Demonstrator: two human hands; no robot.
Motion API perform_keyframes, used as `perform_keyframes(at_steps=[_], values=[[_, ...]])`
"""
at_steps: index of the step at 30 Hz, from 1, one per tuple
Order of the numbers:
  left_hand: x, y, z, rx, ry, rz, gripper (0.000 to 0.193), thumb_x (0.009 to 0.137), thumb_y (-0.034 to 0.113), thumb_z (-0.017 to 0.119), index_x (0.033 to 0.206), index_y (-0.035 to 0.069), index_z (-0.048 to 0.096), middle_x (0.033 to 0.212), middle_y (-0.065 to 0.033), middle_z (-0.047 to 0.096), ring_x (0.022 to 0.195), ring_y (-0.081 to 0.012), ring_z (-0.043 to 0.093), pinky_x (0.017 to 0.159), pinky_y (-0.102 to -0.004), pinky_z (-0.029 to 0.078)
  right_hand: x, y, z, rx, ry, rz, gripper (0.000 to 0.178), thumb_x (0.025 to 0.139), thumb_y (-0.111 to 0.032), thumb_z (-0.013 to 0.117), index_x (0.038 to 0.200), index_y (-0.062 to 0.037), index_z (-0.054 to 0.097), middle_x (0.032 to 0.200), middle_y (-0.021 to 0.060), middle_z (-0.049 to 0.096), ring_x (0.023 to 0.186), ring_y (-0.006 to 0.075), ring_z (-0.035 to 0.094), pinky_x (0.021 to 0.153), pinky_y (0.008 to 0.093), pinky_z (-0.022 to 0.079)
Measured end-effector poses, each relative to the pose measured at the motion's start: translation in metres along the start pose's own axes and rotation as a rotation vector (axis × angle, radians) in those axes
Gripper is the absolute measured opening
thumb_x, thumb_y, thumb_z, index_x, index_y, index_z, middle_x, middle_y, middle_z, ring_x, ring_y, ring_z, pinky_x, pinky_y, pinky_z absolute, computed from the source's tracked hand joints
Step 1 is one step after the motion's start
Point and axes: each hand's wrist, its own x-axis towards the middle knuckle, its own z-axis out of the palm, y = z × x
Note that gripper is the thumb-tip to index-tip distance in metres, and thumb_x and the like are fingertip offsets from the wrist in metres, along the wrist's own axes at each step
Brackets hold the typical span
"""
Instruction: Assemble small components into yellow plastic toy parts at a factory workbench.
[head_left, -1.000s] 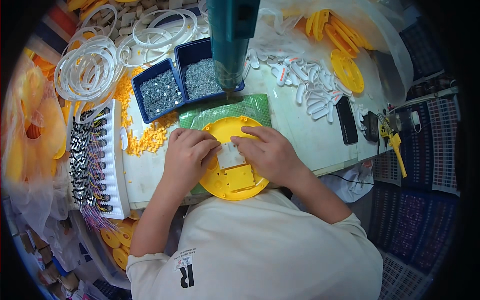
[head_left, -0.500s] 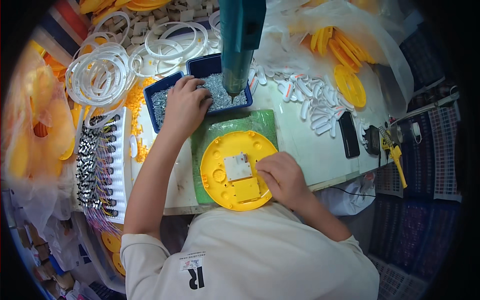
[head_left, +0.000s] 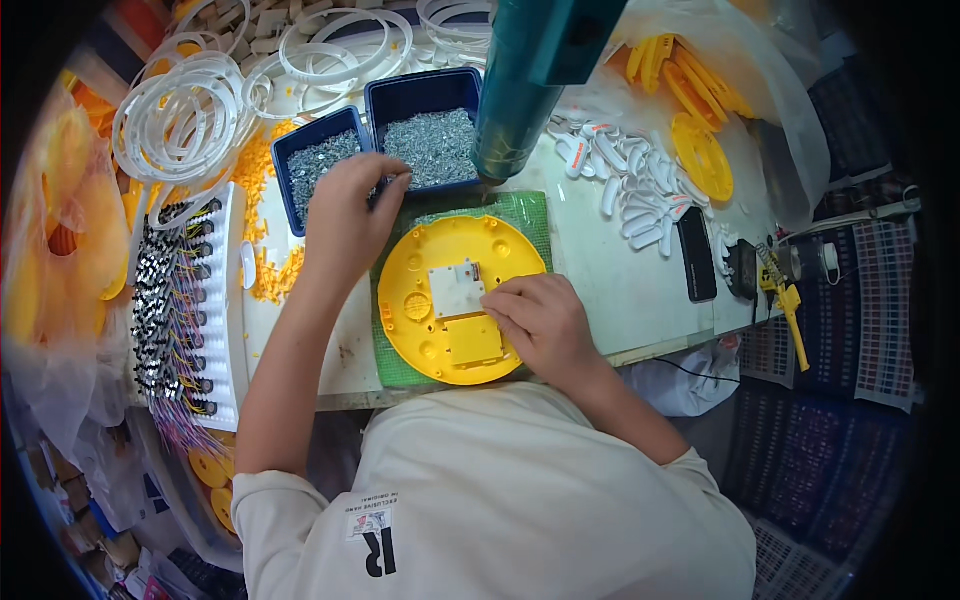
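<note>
On the bench [head_left: 640, 290] in front of us lies a round yellow disc [head_left: 440, 270], flat on a green mat [head_left: 530, 215]. A small white board [head_left: 457, 290] sits in the middle of the disc, and a yellow square block [head_left: 473, 340] sits just below it.

Our right hand [head_left: 540, 320] rests on the disc, on its right side. Its fingers are bent and close together, and the tips touch the edge of the white board and the yellow block. We cannot tell if it pinches anything; it looks like it is just pressing down to keep the disc from sliding.

Our left hand [head_left: 350, 215] is up and to the left of the disc, over the near edge of two dark blue trays [head_left: 385, 100] full of little grey screws [head_left: 435, 145]. Its fingertips are bunched together and dip toward the screws in the right-hand tray. We cannot see if a screw is caught between them.

So the screws lie straight under our left hand, and the disc lies down and to the right of it, quite near. The left hand is the closer one to the trays; the right hand is the closer one to the board.

A big green tool [head_left: 520, 90] hangs down just above the far edge of the mat, beside the right-hand tray. White rings [head_left: 190, 120] are piled to the far left.
</note>
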Motion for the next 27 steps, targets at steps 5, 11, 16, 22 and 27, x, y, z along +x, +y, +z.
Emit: perform_keyframes(at_steps=[5, 11, 16, 22, 27], values=[[-0.047, 0.016, -0.004, -0.139, 0.009, -0.049, 0.009, 0.089, 0.006, 0.077, 0.097, 0.003, 0.073, 0.101, -0.0122, 0.074, 0.097, -0.0318, 0.070, 0.085, -0.0405, 0.055, 0.002, -0.005, -0.005, -0.049, -0.058, -0.016, 0.019, 0.084, -0.007, 0.080, 0.103, -0.0093, 0.079, 0.094, 0.0051, 0.074, 0.086, 0.0275, 0.069, 0.080, 0.0409, 0.052], [-0.096, 0.041, -0.016, -0.153, -0.170, 0.038, 0.020, 0.079, 0.002, 0.084, 0.094, 0.006, 0.071, 0.109, -0.0091, 0.074, 0.104, -0.0309, 0.069, 0.089, -0.0409, 0.054, 0.017, 0.002, -0.028, 0.003, -0.081, -0.020, 0.021, 0.085, -0.008, 0.079, 0.106, -0.0046, 0.078, 0.094, 0.0102, 0.076, 0.086, 0.0292, 0.072, 0.083, 0.0399, 0.055], [-0.107, 0.042, -0.009, -0.115, -0.235, 0.115, 0.019, 0.079, 0.005, 0.084, 0.093, 0.008, 0.071, 0.111, -0.0063, 0.073, 0.105, -0.0302, 0.068, 0.091, -0.0417, 0.052, 0.074, 0.003, -0.057, 0.190, 0.082, 0.045, 0.020, 0.095, -0.008, 0.074, 0.114, -0.0002, 0.075, 0.102, 0.0101, 0.075, 0.093, 0.0195, 0.071, 0.086, 0.0330, 0.054], [-0.108, 0.042, -0.004, -0.042, -0.192, 0.159, 0.017, 0.083, 0.008, 0.081, 0.096, 0.009, 0.071, 0.110, -0.0055, 0.072, 0.103, -0.0284, 0.067, 0.088, -0.0410, 0.051, 0.145, 0.004, -0.045, 0.679, 0.235, -0.025, 0.042, 0.099, -0.032, 0.073, 0.128, -0.0016, 0.066, 0.103, 0.0103, 0.074, 0.097, 0.0194, 0.069, 0.090, 0.0336, 0.053], [-0.104, 0.045, -0.007, -0.040, -0.207, 0.162, 0.025, 0.081, 0.009, 0.083, 0.103, 0.007, 0.071, 0.111, -0.0083, 0.071, 0.103, -0.0304, 0.067, 0.090, -0.0422, 0.052, 0.176, -0.035, -0.056, 1.083, -0.134, 0.092, 0.060, 0.104, -0.065, 0.053, 0.114, -0.0058, 0.054, 0.089, -0.0036, 0.045, 0.076, 0.0055, 0.038, 0.068, 0.0221, 0.033]])
